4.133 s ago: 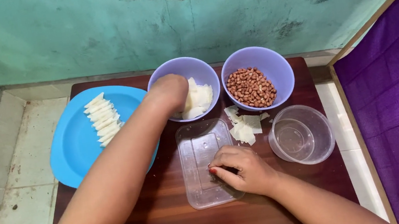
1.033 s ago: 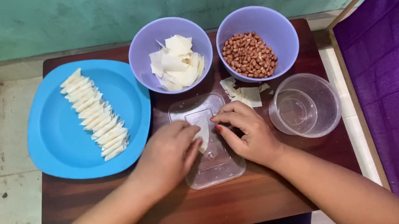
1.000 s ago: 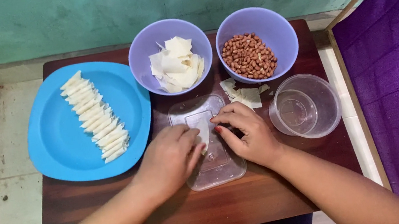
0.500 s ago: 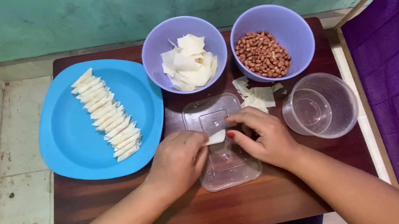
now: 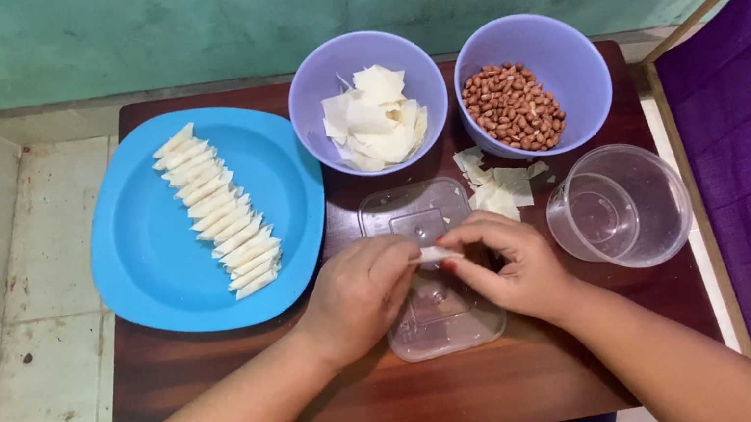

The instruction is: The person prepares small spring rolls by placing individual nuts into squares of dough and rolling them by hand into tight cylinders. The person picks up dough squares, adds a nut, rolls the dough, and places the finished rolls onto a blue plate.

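Head view: left hand point(image 5: 358, 295) and right hand point(image 5: 510, 265) pinch a small white pastry roll point(image 5: 434, 255) between their fingertips, above a clear plastic lid point(image 5: 441, 315) on the table point(image 5: 395, 406), near the blue plate point(image 5: 146, 265).

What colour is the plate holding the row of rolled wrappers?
Bright blue. The plate, left on the table, shows plainly in the head view, with the pale rolled wrappers lined up across it.

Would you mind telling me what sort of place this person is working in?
Probably a home kitchen corner used for making snacks by hand: a low wooden table on a tiled floor, a blue plate of rolled pastries, and bowls of wrappers and peanuts.
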